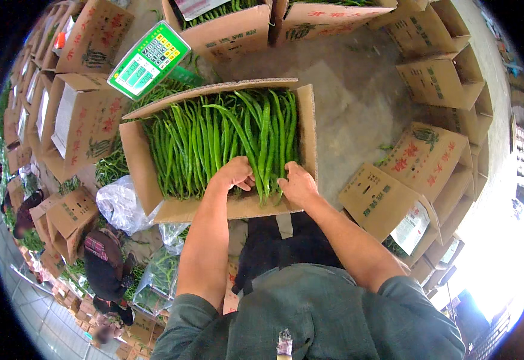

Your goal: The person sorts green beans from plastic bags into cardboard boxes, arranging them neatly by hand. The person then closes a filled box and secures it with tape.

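Note:
Long green chili peppers [217, 135] lie side by side in an open cardboard box [181, 210] before me. Several at the right lie on top of the others, one of them slanting across. My left hand [238, 173] is at the lower ends of the peppers, fingers curled, beside this top bunch; its grip is hidden. At the box's right end my right hand [299, 183] touches the peppers near their lower tips, with thumb and forefinger apart. Just beyond the box's far left corner stands a green-framed scale display [149, 60] with lit digits and a keypad.
Printed cartons [88, 121] are stacked on the left, with more cartons [424, 157] on the right. Two pepper-filled boxes [226, 33] stand at the far side. Clear plastic bags [124, 204] lie left of my box. A person [104, 265] is bent over at lower left.

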`<action>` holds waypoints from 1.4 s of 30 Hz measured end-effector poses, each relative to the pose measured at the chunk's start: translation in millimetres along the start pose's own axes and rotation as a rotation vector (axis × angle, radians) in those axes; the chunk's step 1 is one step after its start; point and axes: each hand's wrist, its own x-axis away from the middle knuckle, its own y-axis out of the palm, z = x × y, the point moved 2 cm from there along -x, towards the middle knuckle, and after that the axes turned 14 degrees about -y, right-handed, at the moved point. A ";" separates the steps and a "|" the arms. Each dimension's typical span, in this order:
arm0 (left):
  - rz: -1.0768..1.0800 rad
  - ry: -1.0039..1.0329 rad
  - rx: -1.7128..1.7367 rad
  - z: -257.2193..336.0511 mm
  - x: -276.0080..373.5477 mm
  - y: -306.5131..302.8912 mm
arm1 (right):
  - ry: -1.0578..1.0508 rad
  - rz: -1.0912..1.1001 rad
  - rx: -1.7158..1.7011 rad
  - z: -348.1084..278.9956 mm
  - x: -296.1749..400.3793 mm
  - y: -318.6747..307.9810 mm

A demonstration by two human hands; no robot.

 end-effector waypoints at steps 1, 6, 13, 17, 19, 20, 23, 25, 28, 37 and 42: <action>0.017 0.002 0.038 2.4 4.6 0.4 | -0.004 0.008 -0.003 -0.1 -2.0 0.1; 0.304 -0.064 0.122 21.5 24.7 6.9 | -0.018 0.015 -0.017 10.2 -8.9 5.6; 0.498 0.191 0.242 9.4 13.7 13.6 | 0.000 -0.017 -0.012 6.1 -11.6 2.0; 0.257 0.190 0.250 7.4 22.4 -5.1 | -0.017 -0.010 -0.017 12.7 -12.0 2.3; 0.214 0.139 0.227 3.7 22.8 -16.7 | -0.021 -0.026 -0.025 12.8 -11.7 4.3; 0.288 0.168 0.090 3.2 22.9 -21.6 | -0.020 -0.036 -0.028 12.8 -10.5 5.3; 0.370 0.228 -0.009 4.5 30.5 -25.8 | -0.013 -0.032 -0.015 13.7 -12.5 6.4; 0.502 0.241 -0.101 11.2 49.6 -15.9 | -0.005 -0.035 -0.023 16.4 -13.0 6.8; 0.650 0.255 -0.174 3.6 62.6 -1.0 | -0.005 -0.055 -0.044 18.1 -14.6 5.7; 0.701 0.280 -0.226 23.0 65.6 -0.5 | 0.012 0.042 -0.099 1.5 -12.4 -2.3; 0.458 0.272 -0.261 13.6 31.4 -12.5 | -0.100 0.176 -0.145 -34.7 -35.0 -18.0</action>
